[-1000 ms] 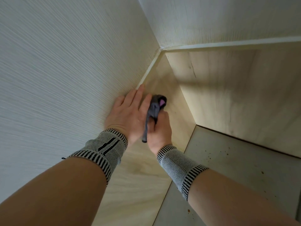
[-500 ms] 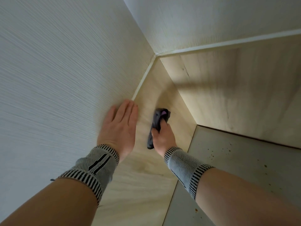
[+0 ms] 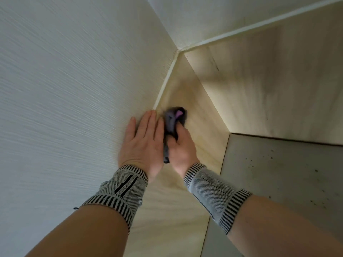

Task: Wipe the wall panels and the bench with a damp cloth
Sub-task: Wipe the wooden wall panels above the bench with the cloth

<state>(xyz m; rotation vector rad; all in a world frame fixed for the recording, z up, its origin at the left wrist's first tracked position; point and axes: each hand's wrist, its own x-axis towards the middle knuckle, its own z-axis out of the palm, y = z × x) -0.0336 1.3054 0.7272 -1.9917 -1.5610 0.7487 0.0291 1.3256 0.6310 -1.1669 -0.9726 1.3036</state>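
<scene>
Dark grey cloth [image 3: 171, 125], bunched w/ purple tag, gripped in right hand [image 3: 182, 149]; left hand [image 3: 142, 143] fingers flat.

TEXT: none legible | LABELS: none legible | NUMBERS: none legible | NOTE: you will find no readable marking on any surface in your head view.
</scene>
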